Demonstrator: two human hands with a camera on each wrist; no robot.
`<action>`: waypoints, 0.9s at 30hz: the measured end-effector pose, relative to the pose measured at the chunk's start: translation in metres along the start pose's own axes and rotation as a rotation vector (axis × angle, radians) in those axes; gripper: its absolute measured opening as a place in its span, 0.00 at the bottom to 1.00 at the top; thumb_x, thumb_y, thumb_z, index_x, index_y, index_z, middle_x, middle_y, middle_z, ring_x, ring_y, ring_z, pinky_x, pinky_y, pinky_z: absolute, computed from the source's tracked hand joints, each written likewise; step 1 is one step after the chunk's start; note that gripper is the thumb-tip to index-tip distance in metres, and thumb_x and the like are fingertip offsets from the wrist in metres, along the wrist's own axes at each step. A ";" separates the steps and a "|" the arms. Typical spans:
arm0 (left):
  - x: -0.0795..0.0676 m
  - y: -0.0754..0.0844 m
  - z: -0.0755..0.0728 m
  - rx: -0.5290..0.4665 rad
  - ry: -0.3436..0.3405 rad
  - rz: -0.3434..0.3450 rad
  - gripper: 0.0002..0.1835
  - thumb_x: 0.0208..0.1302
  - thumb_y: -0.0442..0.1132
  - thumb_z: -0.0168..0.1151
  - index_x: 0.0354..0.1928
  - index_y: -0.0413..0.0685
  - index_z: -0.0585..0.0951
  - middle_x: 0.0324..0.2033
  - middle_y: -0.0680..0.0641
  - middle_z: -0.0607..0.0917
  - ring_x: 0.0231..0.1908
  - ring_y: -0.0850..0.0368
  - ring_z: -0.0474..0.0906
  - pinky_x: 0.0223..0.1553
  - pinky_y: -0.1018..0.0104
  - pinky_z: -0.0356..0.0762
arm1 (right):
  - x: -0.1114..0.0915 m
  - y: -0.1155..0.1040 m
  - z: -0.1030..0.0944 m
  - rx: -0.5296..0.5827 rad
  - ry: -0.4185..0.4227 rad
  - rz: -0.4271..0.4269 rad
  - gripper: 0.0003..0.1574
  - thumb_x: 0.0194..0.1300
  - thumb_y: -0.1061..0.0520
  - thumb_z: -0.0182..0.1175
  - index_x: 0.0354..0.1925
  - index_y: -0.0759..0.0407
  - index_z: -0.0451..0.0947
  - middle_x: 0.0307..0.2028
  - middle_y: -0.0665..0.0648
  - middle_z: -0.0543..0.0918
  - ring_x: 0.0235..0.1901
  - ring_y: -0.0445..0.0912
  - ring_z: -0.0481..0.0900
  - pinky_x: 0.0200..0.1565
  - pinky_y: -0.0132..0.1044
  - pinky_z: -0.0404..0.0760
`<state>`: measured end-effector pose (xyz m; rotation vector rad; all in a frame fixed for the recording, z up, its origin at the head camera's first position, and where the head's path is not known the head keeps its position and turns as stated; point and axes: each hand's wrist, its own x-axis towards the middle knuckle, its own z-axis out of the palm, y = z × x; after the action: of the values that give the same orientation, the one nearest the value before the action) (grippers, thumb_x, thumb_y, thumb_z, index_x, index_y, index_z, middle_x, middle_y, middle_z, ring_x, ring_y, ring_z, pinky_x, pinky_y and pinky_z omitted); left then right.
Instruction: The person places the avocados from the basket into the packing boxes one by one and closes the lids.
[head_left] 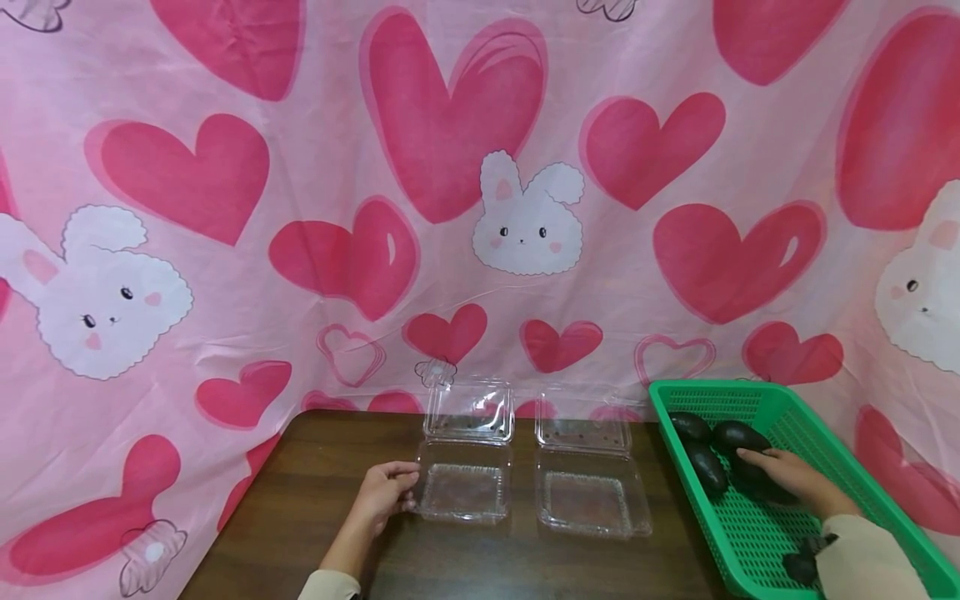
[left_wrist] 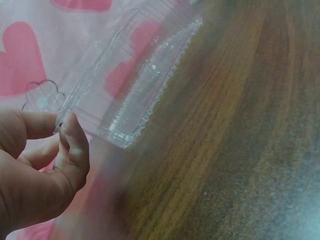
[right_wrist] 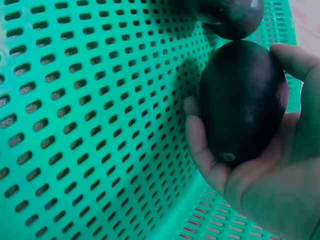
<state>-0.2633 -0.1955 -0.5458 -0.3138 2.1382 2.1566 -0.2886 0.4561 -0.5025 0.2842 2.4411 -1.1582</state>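
In the head view, my left hand [head_left: 385,493] is at the left edge of a clear plastic clamshell container [head_left: 465,518], whose lid [head_left: 469,421] stands raised behind its base. The left wrist view shows thumb and fingers pinching the rim of this container [left_wrist: 132,85]. My right hand [head_left: 802,479] is inside a green perforated basket [head_left: 697,508] and grips a dark, glossy eggplant [right_wrist: 242,100]. Its fingers curl under and around the eggplant's sides. More eggplants [head_left: 705,468] lie in the basket's far part, close to this hand.
A second clear clamshell container [head_left: 592,527] stands open between the first one and the basket. All of them are on a brown wooden table [head_left: 300,483]. A pink cloth [head_left: 337,150] with hearts and rabbits hangs behind and at the sides.
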 end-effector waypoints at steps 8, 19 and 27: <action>0.000 0.000 -0.001 0.005 0.001 0.001 0.15 0.70 0.27 0.60 0.54 0.21 0.78 0.26 0.49 0.76 0.24 0.58 0.72 0.23 0.70 0.79 | -0.004 -0.001 -0.003 0.174 -0.015 -0.035 0.54 0.81 0.32 0.37 0.71 0.82 0.48 0.51 0.73 0.75 0.46 0.53 0.79 0.45 0.45 0.88; 0.002 -0.001 0.000 0.010 0.004 0.000 0.16 0.71 0.28 0.61 0.55 0.21 0.78 0.26 0.49 0.76 0.23 0.58 0.72 0.23 0.68 0.80 | -0.010 -0.007 -0.016 0.271 -0.059 -0.116 0.46 0.82 0.36 0.38 0.67 0.78 0.60 0.44 0.54 0.80 0.42 0.47 0.82 0.45 0.43 0.88; 0.004 -0.002 0.000 0.016 0.014 0.001 0.15 0.71 0.28 0.62 0.54 0.22 0.79 0.27 0.48 0.76 0.23 0.57 0.72 0.23 0.67 0.80 | -0.012 -0.015 -0.019 0.268 -0.029 -0.208 0.49 0.83 0.37 0.37 0.71 0.83 0.49 0.49 0.54 0.79 0.45 0.47 0.85 0.50 0.44 0.88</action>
<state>-0.2668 -0.1963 -0.5486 -0.3272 2.1623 2.1432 -0.2890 0.4609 -0.4761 0.0909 2.3309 -1.5712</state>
